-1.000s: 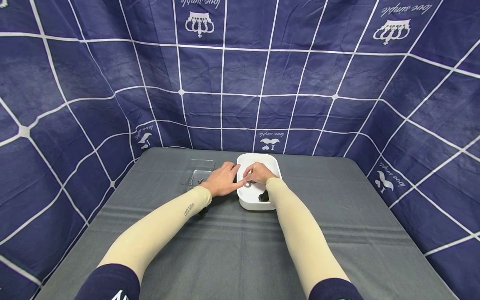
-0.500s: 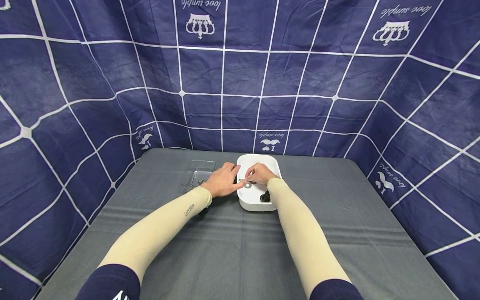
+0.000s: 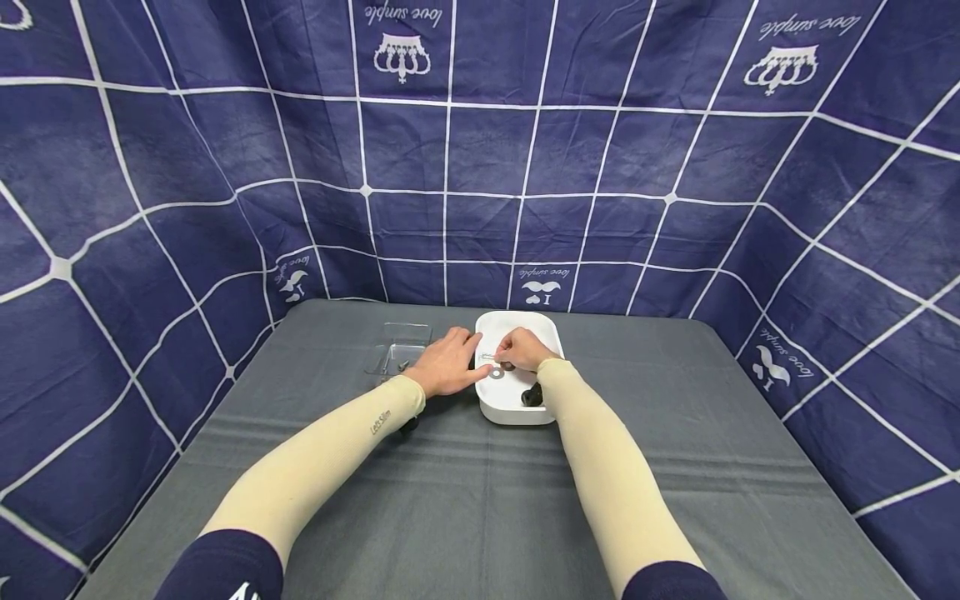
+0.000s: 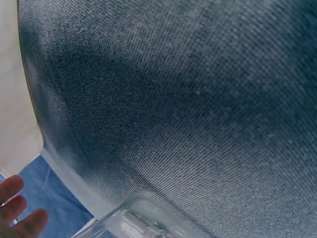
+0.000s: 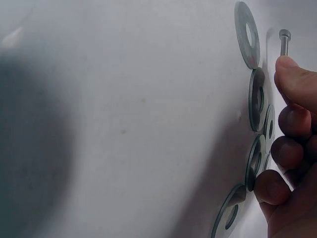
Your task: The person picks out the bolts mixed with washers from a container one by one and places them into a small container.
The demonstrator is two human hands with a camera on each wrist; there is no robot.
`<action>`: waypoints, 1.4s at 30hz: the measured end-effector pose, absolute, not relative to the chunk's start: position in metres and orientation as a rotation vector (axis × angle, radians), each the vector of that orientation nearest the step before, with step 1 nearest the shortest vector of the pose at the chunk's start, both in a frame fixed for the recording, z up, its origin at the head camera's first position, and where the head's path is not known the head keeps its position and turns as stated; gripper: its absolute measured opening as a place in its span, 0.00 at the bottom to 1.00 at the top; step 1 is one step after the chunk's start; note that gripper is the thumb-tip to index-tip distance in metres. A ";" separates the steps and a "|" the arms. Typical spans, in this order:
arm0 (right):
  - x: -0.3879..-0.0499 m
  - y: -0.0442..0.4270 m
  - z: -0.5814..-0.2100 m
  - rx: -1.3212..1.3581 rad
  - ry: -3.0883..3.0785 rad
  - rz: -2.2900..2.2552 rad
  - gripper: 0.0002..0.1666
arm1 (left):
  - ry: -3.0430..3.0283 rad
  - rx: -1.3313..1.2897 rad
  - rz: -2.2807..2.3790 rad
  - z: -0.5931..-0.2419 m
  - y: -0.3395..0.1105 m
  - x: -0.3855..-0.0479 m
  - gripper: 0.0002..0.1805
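My right hand (image 3: 525, 348) is inside a white tray (image 3: 517, 415), pinching a small metal bolt (image 5: 285, 42) between thumb and fingers. The bolt's round head points away from the fingertips. Several flat metal washers (image 5: 254, 99) lie on the tray floor close beside these fingers; one washer (image 3: 497, 374) shows in the head view. My left hand (image 3: 447, 364) lies at the tray's left side with fingers extended, its thumb reaching over the rim. Only its fingertips (image 4: 20, 210) appear in the left wrist view, and they grip nothing visible.
Left of the tray, partly behind the left hand, stands a clear plastic box (image 3: 407, 350) with compartments. A threaded screw (image 4: 133, 221) lies in it. Grey cloth (image 3: 480, 517) covers the table, and a blue curtain (image 3: 480, 225) hangs around the back and sides.
My right hand has shifted slightly right, away from the left thumb, and the bolt in its fingers shows more clearly. The left hand stays in place at the tray.
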State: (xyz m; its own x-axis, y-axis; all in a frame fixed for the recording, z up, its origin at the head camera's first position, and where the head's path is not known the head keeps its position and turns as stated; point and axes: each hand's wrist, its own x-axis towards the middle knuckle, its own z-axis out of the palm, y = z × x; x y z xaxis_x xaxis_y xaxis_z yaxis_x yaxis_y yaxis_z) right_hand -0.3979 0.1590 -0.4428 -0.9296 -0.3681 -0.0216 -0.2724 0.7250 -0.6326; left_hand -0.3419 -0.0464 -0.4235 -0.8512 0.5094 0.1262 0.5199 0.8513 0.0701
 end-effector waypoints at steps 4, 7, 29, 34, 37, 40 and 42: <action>-0.398 0.160 -0.442 -0.498 2.779 -1.002 0.09 | -2.923 -0.820 -0.152 -0.423 -0.046 -0.341 0.44; -0.398 0.161 -0.441 -0.477 2.791 -1.001 0.09 | -2.920 -0.823 -0.147 -0.422 -0.046 -0.341 0.45; -0.405 0.162 -0.405 -0.605 2.889 -0.945 0.09 | -2.889 -0.748 -0.094 -0.406 -0.065 -0.347 0.40; -0.405 0.157 -0.395 -0.602 2.859 -0.972 0.11 | -2.902 -0.690 -0.103 -0.401 -0.077 -0.349 0.37; -0.407 0.153 -0.389 -0.627 2.866 -0.973 0.11 | -2.903 -0.658 -0.106 -0.399 -0.086 -0.350 0.37; -0.409 0.149 -0.385 -0.658 2.888 -0.952 0.11 | -2.904 -0.619 -0.104 -0.398 -0.096 -0.351 0.37; -0.410 0.146 -0.383 -0.676 2.891 -0.949 0.11 | -2.909 -0.597 -0.109 -0.397 -0.101 -0.352 0.36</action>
